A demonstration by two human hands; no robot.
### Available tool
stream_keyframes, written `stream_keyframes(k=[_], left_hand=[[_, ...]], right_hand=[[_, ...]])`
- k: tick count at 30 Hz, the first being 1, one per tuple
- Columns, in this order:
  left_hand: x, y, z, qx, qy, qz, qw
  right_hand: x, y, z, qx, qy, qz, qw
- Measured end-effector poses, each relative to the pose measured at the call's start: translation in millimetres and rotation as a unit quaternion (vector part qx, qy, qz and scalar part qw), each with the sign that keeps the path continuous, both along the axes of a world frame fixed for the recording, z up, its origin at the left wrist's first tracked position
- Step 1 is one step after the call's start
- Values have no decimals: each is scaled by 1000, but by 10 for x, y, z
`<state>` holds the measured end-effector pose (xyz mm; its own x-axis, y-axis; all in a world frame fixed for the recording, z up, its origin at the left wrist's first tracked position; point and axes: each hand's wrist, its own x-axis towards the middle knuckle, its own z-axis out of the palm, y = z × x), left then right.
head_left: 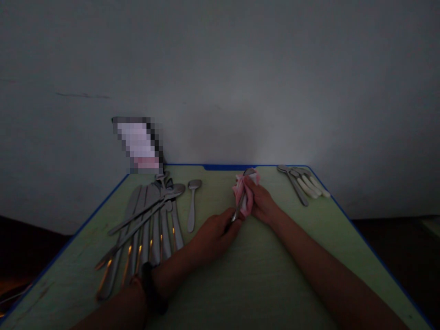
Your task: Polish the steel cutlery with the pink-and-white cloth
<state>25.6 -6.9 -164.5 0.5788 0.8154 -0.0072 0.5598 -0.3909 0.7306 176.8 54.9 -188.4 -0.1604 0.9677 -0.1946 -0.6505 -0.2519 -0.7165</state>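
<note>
My left hand [215, 236] is closed round the handle end of a metal spoon [248, 173], held over the middle of a green table [261, 275]. My right hand [261, 201] is closed on a pink cloth [239, 192] that is wrapped about the spoon's shaft; the spoon's bowl sticks out past the cloth toward the wall. A dark band sits on my left wrist.
To the left lie several knives and spoons [147, 224] in a loose row, with one spoon [192, 201] apart beside them. At the far right corner lie several spoons, some with white handles [304, 183]. A blurred-out object [139, 144] leans against the grey wall.
</note>
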Motion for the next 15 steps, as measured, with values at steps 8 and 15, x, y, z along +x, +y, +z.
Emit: stream_keyframes(k=[8, 15], left_hand=[[16, -6, -1, -5, -3, 2, 1000], [-6, -23, 53, -41, -22, -30, 998]], right_hand=[[4, 5, -1, -2, 1, 15, 1000], [29, 18, 50, -47, 64, 15, 997]])
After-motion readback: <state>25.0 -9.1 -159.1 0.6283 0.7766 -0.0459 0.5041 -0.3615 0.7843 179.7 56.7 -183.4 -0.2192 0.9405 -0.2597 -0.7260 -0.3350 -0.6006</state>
